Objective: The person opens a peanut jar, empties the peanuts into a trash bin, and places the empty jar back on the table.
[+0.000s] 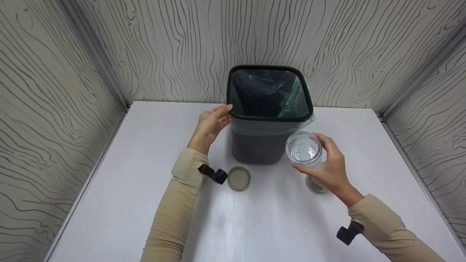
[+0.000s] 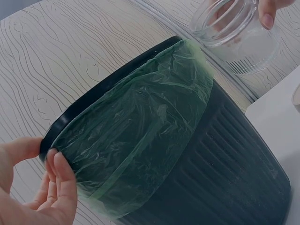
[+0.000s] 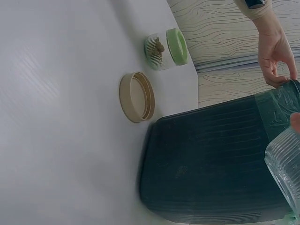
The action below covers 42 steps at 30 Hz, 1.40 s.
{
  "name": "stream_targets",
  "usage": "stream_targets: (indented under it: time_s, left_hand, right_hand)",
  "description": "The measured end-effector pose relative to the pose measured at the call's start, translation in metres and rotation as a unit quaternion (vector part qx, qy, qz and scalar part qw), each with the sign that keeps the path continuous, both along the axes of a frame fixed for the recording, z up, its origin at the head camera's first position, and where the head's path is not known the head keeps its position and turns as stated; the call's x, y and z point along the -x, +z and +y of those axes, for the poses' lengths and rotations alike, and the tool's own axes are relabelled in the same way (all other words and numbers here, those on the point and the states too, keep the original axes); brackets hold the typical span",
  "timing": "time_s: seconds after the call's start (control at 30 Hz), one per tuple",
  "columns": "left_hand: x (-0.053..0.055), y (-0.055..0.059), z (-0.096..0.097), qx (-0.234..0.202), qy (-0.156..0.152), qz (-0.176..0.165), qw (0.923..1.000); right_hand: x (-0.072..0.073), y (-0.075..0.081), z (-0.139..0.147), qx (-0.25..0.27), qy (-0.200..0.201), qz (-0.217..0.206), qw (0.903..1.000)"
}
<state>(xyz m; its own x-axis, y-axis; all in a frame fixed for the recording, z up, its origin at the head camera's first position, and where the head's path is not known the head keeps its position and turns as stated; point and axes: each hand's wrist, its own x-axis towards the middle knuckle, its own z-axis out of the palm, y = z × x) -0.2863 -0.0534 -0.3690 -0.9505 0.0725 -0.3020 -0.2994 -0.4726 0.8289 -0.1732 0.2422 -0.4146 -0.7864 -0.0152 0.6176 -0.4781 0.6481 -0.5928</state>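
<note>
My left hand (image 1: 211, 125) pinches the left front corner of a dark trash bin's (image 1: 256, 145) rim, thumb and fingers on either side. A thin green bag (image 2: 140, 122) lines the bin and folds down over its outside. Beside the bin's right front corner, my right hand (image 1: 329, 169) grips a clear glass jar (image 1: 303, 148) around its side. The jar has a threaded, lidless mouth and ribbed lower walls, and is raised above the table. Another glass piece (image 1: 316, 185) stands below that hand, partly hidden by it.
A round beige lid (image 1: 239, 178) lies on the white table (image 1: 262, 225) before the bin. In the right wrist view, a small jar with a green top (image 3: 177, 47) and a brown lump inside stands past the lid. Patterned walls (image 1: 182, 47) close in the back and sides.
</note>
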Motion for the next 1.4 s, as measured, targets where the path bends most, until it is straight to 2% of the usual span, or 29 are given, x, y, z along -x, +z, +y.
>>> stream_targets:
  time_s: [0.23,0.53,1.07,1.4]
  left_hand:
    - [0.000,0.000,0.000,-0.003,0.002,-0.005,1.0000]
    - [0.000,0.000,0.000,-0.002,0.005,-0.005,1.0000]
    - [0.001,0.001,0.000,-0.009,0.003,-0.012,0.9999]
    - [0.000,-0.001,-0.001,0.000,-0.007,0.000,1.0000]
  right_hand:
    - [-0.001,-0.012,-0.005,0.008,0.009,-0.007,0.9999]
    - [0.000,-0.028,-0.010,0.021,-0.001,-0.030,0.9993]
    - [-0.001,-0.043,-0.014,0.022,-0.014,-0.045,0.9986]
    - [-0.003,-0.060,-0.017,0.032,-0.035,-0.082,0.9955]
